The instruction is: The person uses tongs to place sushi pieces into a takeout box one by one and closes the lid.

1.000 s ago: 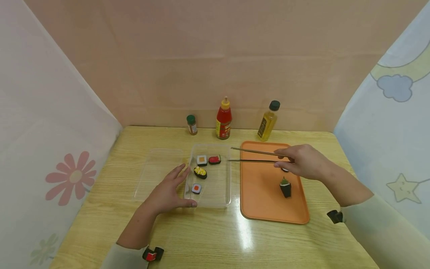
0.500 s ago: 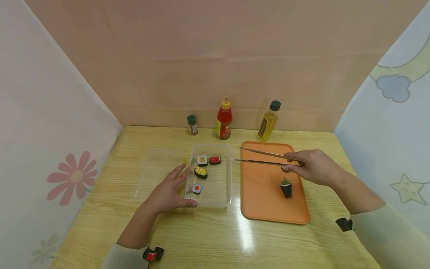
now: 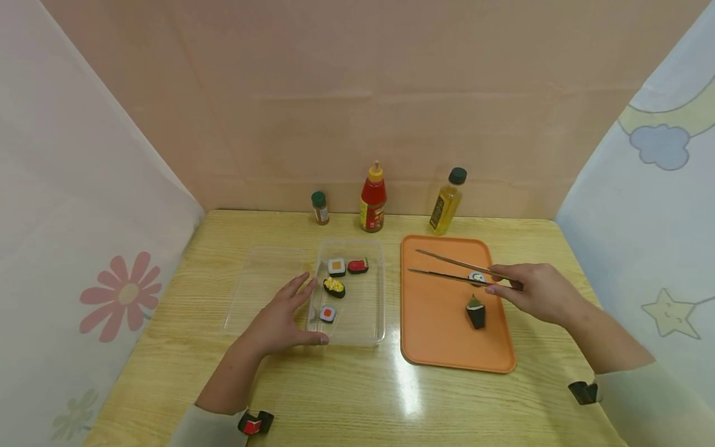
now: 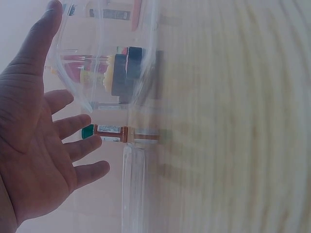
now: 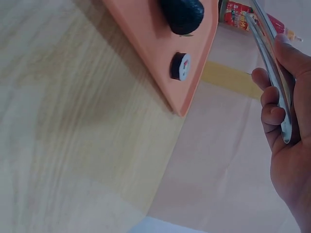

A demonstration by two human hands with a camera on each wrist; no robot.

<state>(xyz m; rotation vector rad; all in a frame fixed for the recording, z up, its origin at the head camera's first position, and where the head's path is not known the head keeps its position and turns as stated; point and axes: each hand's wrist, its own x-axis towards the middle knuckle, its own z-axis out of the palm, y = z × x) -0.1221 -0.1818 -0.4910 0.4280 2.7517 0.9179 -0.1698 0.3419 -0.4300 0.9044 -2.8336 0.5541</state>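
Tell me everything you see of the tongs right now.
The tongs look metallic: two long, slim, shiny arms and a rounded rear end. The right hand grips them near that end. Their tips point left, stand apart and hold nothing. They hang above the orange tray, touching neither it nor its sushi.

The tongs (image 3: 455, 262) partly hide the round roll (image 3: 476, 276)

Right fingers (image 3: 507, 271) have drawn the tongs (image 3: 455, 262) rightward, tips now over the tray (image 3: 436, 341)
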